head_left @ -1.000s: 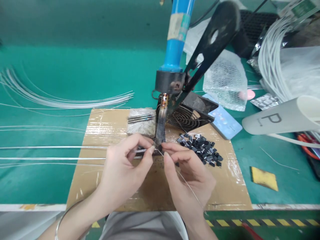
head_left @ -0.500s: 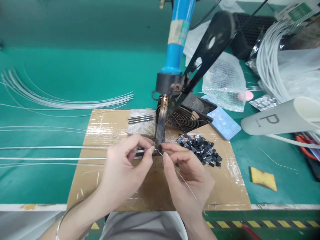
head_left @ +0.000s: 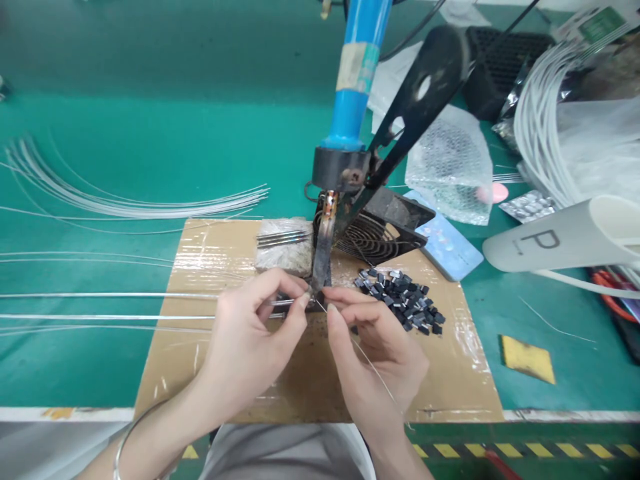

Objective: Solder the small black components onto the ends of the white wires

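Observation:
My left hand [head_left: 250, 333] pinches the end of a thin clear cable [head_left: 125, 295] that runs off to the left across the green bench. My right hand [head_left: 375, 347] pinches a fine solder wire [head_left: 380, 380] that trails back toward my wrist. Both fingertips meet at the tip of a soldering iron [head_left: 324, 247] with a blue handle [head_left: 357, 73], fixed upright in a black stand [head_left: 400, 113]. All this sits over a taped cardboard pad [head_left: 210, 347]. A pile of small dark parts [head_left: 400, 300] lies just right of my right hand.
A grey block with metal pins [head_left: 283, 247] and a black fan grille [head_left: 370, 233] stand behind the iron. Clear cables [head_left: 125, 200] fan out at left. At right lie bubble wrap [head_left: 450, 160], white cable coils [head_left: 540, 113], a white tube [head_left: 565, 240], a yellow sponge [head_left: 527, 359].

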A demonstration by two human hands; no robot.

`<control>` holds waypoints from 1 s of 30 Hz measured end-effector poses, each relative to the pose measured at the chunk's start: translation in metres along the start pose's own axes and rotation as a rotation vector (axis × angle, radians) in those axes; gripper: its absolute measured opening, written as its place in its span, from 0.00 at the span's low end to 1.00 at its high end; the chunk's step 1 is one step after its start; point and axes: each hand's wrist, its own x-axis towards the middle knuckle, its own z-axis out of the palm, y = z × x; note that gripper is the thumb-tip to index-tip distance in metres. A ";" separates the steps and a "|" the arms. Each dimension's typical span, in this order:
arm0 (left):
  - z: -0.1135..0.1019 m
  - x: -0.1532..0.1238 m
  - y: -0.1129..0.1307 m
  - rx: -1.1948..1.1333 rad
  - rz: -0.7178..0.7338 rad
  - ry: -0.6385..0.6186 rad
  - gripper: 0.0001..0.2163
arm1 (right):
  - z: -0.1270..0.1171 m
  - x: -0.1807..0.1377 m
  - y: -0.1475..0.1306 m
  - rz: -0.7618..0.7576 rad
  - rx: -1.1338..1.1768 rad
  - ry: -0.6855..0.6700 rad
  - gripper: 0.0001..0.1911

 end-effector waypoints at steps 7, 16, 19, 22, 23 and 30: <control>0.000 0.000 0.002 0.006 0.018 0.006 0.06 | 0.002 -0.001 0.002 -0.043 0.000 0.013 0.10; -0.001 -0.001 0.000 -0.001 -0.001 -0.017 0.06 | 0.002 -0.002 0.002 -0.103 -0.064 0.028 0.09; -0.001 -0.001 0.000 0.003 0.004 -0.019 0.06 | 0.002 -0.003 0.003 -0.144 -0.066 0.022 0.10; -0.001 -0.001 -0.001 0.004 0.022 -0.019 0.06 | 0.002 -0.003 0.003 -0.165 -0.068 0.022 0.11; -0.001 -0.001 -0.001 0.006 0.027 -0.021 0.06 | 0.003 -0.003 0.003 -0.172 -0.076 0.026 0.10; -0.002 -0.003 0.001 0.037 0.032 -0.021 0.07 | 0.003 -0.003 0.003 -0.187 -0.106 0.032 0.10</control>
